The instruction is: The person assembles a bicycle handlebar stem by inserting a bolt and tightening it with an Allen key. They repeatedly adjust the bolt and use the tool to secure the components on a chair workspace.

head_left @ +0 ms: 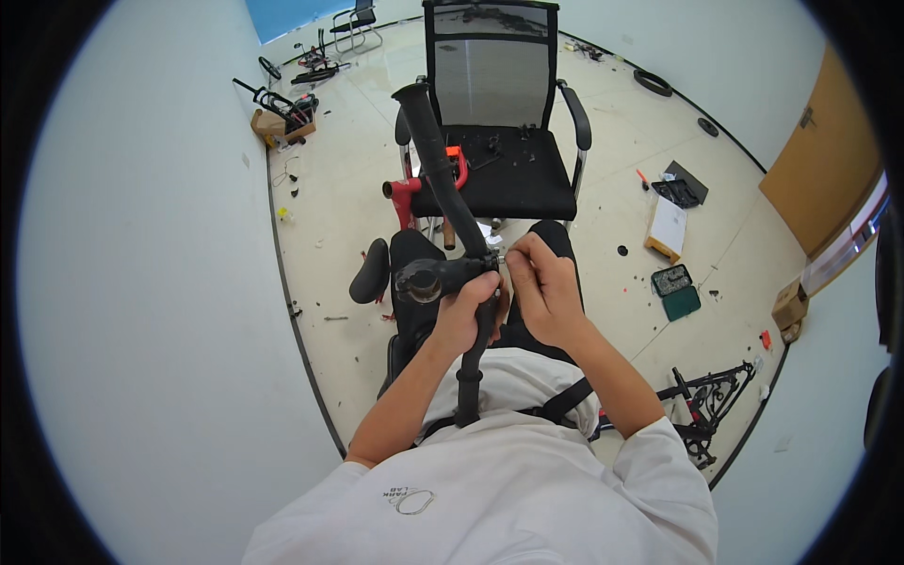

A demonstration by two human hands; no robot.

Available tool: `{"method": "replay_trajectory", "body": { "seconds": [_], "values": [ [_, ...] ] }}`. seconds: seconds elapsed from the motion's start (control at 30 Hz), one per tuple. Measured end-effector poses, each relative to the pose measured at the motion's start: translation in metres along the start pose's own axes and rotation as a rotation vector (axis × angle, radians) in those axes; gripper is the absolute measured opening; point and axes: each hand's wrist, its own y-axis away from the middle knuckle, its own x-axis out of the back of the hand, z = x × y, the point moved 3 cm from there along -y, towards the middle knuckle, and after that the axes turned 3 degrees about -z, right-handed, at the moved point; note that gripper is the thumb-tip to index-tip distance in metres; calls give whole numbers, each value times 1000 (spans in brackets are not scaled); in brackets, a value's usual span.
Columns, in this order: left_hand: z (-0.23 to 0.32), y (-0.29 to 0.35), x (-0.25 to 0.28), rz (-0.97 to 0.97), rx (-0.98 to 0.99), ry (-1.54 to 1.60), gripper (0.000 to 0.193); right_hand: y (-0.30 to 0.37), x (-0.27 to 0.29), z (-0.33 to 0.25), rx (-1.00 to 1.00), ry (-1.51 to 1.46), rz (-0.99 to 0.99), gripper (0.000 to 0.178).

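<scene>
A black bicycle handlebar (pixel 452 202) stands lengthwise in front of me, its lower end against my shirt and its upper end pointing toward the chair. Clamped around its middle is a black stem (pixel 454 273), whose round open end faces left. My left hand (pixel 460 318) is closed around the bar just below the clamp, thumb resting by the stem. At the clamp's right side, my right hand (pixel 550 290) pinches a small silvery bolt (pixel 501 260) with thumb and forefinger. The fingers partly hide the bolt, and how deep it sits cannot be seen.
A black mesh chair (pixel 494 174) faces me with small dark parts on its seat. A red bicycle frame (pixel 405 196) and a black saddle (pixel 371 271) are near my knees. On the floor at right lie a green case (pixel 680 301), a box (pixel 667 229) and a black frame (pixel 711 400).
</scene>
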Motion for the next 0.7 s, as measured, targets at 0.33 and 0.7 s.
{"method": "replay_trajectory", "body": {
  "seconds": [0.33,0.7],
  "values": [
    [-7,-8,-5,-134,117,253,43,2,1,18,136,77,30,15],
    [18,-4,-4,113,71,111,25,25,16,-10,-606,-510,-189,27]
  ]
}}
